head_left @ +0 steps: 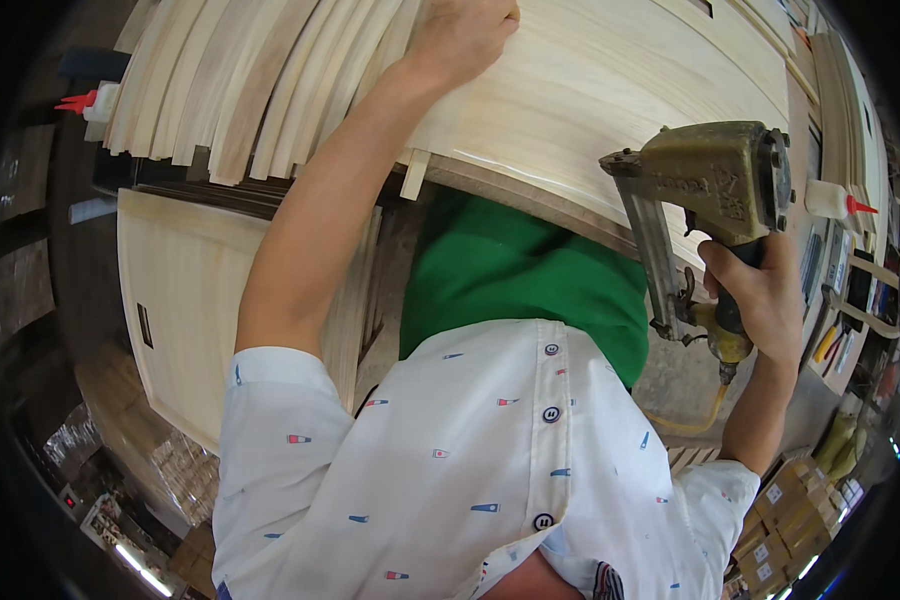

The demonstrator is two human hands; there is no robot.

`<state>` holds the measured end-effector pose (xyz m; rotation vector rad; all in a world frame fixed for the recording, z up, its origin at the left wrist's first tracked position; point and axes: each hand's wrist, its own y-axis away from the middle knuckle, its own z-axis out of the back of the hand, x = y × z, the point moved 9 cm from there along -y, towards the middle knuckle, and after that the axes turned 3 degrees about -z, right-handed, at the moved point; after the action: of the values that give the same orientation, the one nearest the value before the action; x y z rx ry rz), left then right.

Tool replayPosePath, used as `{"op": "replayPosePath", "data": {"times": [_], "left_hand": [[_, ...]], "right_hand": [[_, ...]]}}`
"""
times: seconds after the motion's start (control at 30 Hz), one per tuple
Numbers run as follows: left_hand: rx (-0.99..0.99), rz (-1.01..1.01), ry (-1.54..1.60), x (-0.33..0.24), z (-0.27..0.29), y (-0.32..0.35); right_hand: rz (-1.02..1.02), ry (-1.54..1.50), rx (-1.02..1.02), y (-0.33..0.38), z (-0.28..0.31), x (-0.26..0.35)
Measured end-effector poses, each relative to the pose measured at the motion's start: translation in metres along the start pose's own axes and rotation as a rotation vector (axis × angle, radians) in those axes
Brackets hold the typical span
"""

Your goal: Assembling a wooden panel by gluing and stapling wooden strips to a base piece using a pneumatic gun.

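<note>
My right hand (765,300) is wrapped round the black grip of a brass-coloured pneumatic nail gun (710,185), raised over the near right edge of a pale wooden panel (590,110). The gun's nose points left, and a yellow air hose (692,428) trails from its lower end. At the top edge of the view my left hand (465,40) rests over the panel with its fingers curled in. Whatever those fingers hold, if anything, is hidden. The end of a narrow wooden strip (416,175) juts past the panel's near edge, beside my left forearm.
Several wooden slats (240,90) lie side by side left of the panel. One glue bottle with a red tip (98,102) is at far left, another glue bottle (828,200) at right. A slotted wooden board (185,290) stands lower left. Cardboard boxes (790,520) are stacked lower right.
</note>
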<state>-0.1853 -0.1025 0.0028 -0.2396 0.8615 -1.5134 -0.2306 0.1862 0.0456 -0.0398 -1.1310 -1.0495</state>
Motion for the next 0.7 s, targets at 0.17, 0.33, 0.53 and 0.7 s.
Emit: {"op": "replayPosePath", "data": {"times": [0.17, 0.33, 0.53, 0.7], "left_hand": [[-0.024, -0.003, -0.004, -0.0005, 0.0012, -0.0013], [-0.026, -0.036, -0.017, -0.0001, -0.0032, -0.0001], [-0.042, -0.106, -0.025, -0.0076, 0.004, 0.0009], [-0.052, -0.086, -0.024, -0.0057, 0.0029, 0.0016]], "right_hand": [[0.021, -0.005, 0.011, 0.0012, -0.0046, 0.0035], [0.028, 0.021, 0.0, 0.0015, -0.0057, 0.0076], [0.021, -0.002, 0.018, 0.0022, -0.0059, 0.0059], [0.031, 0.003, 0.006, 0.0021, -0.0059, 0.0083]]}}
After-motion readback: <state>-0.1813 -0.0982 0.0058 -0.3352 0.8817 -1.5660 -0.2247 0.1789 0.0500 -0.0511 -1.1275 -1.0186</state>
